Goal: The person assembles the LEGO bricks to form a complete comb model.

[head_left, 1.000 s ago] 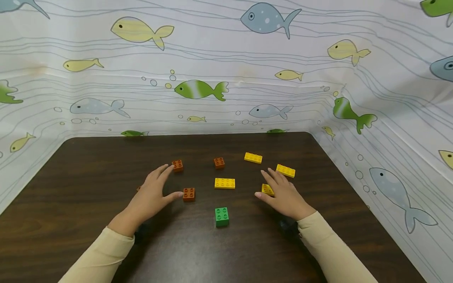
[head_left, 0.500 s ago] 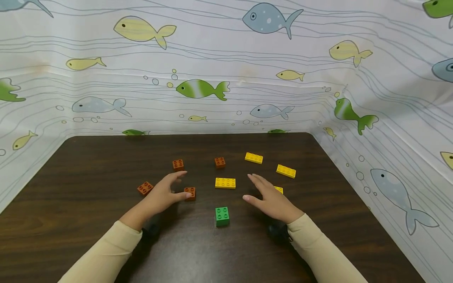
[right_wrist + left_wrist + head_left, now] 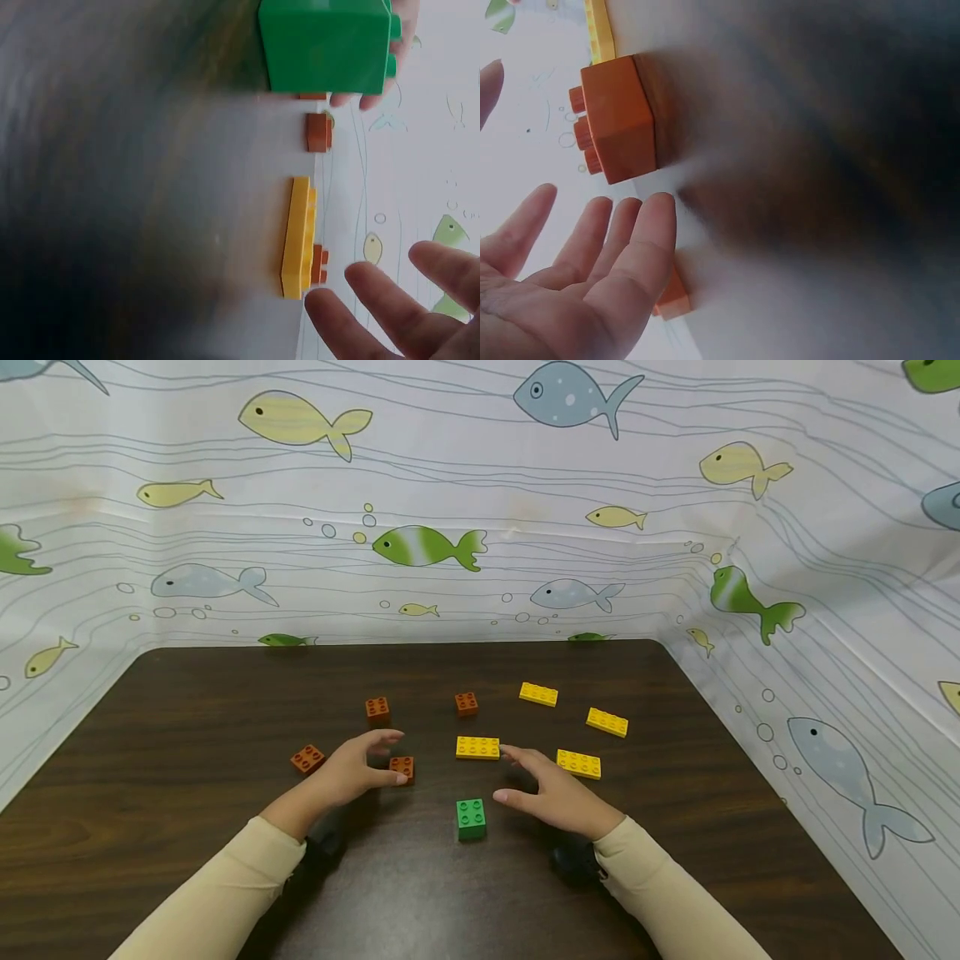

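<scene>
My left hand [image 3: 347, 774] hovers low over the table with fingers spread. Its thumb covers part of the near orange-brown toy brick [image 3: 402, 766]. In the left wrist view that brick [image 3: 619, 120] stands apart from the fingers [image 3: 649, 232], between them and the thumb. On the other side, my right hand [image 3: 558, 789] holds nothing, its fingertips beside the right end of the middle yellow brick [image 3: 477, 747]. A green brick [image 3: 471, 820] sits left of the right thumb. The right wrist view has the green brick [image 3: 326, 49] large at the top, above the right fingers [image 3: 382, 300].
More orange-brown bricks lie at left [image 3: 307, 758], farther back [image 3: 377, 710] and at centre back [image 3: 466, 703]. Other yellow bricks lie at right [image 3: 578, 764], far right [image 3: 607, 722] and back [image 3: 538, 694]. A fish-print sheet [image 3: 450, 460] rises behind the dark table [image 3: 225, 693].
Both hands have moved inward: the left rightward to the near orange-brown brick, the right leftward from the yellow bricks at right toward the middle yellow one. The bricks look unmoved.
</scene>
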